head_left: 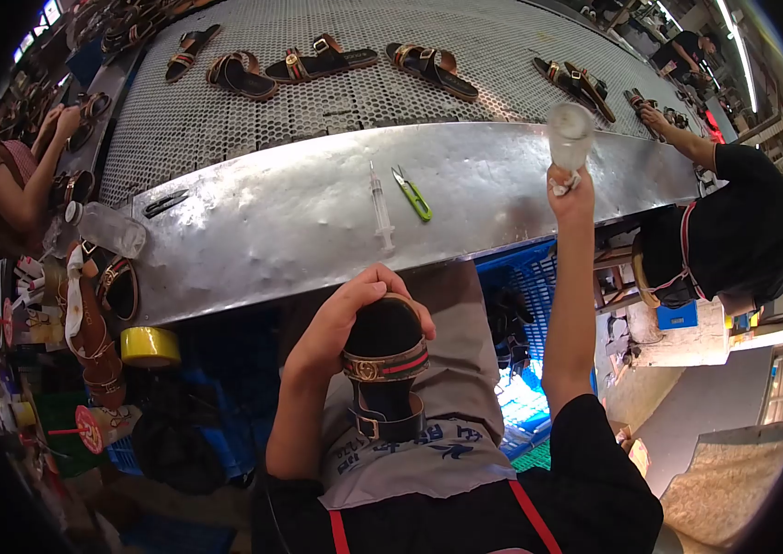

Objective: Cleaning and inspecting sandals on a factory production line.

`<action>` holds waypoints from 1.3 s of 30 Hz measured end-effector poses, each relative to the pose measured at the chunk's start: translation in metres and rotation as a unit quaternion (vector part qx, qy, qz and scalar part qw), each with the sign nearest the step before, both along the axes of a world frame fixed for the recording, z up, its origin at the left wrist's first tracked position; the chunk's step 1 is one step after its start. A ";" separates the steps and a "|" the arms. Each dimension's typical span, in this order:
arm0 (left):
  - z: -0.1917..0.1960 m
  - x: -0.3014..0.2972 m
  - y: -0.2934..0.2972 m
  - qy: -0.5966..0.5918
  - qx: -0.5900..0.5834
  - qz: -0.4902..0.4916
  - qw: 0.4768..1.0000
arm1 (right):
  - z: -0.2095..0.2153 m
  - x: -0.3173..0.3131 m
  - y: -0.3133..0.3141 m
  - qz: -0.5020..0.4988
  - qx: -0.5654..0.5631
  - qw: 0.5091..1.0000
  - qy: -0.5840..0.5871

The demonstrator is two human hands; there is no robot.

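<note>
In front of my apron, my left hand (328,323) is closed around the toe of a black sandal (388,327). A striped strap with a metal ornament crosses it, and a buckled ankle strap (388,427) hangs toward me. My right arm stretches out over the metal ledge (280,222). Closed at its end, my right hand (576,198) grips a clear plastic bottle (570,134); a crumpled white scrap (564,185) shows at its fingers. Between the hands, on the ledge, lie a clear syringe (380,217) and green-handled thread snips (415,197).
Several sandals (322,63) lie on the mesh conveyor (354,111) beyond the ledge. Dark snips (166,204) and a clear bottle (109,229) are at the left, above yellow tape (150,346). Co-workers sit left (17,185) and right (742,222). A blue crate (525,277) stands below the ledge.
</note>
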State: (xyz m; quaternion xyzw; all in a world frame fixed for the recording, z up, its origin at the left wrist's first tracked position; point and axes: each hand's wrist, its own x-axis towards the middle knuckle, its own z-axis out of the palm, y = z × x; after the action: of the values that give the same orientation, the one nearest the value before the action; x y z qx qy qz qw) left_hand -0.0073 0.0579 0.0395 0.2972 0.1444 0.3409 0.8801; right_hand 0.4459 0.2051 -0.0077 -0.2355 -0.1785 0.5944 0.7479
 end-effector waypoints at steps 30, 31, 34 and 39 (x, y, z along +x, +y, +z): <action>-0.044 -0.001 0.006 -0.139 0.014 0.031 0.990 | 0.037 -0.125 -0.160 -0.206 -0.169 0.800 -0.537; -0.048 0.004 0.007 -0.157 -0.003 0.005 0.988 | 0.042 -0.138 -0.171 -0.194 -0.173 0.803 -0.536; -0.043 0.007 0.003 -0.119 -0.021 0.012 0.993 | 0.063 -0.198 -0.190 -0.095 0.039 0.632 -0.768; -0.044 0.010 0.000 -0.004 -0.006 0.059 0.998 | 0.071 -0.241 -0.189 0.009 0.240 0.511 -0.826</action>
State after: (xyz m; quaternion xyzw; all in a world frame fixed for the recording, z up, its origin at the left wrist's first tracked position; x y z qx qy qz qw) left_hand 0.0026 0.0578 -0.0045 0.2812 0.1605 0.3929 0.8607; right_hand 0.2054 0.0158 0.0637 -0.4304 -0.8531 0.0727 0.2857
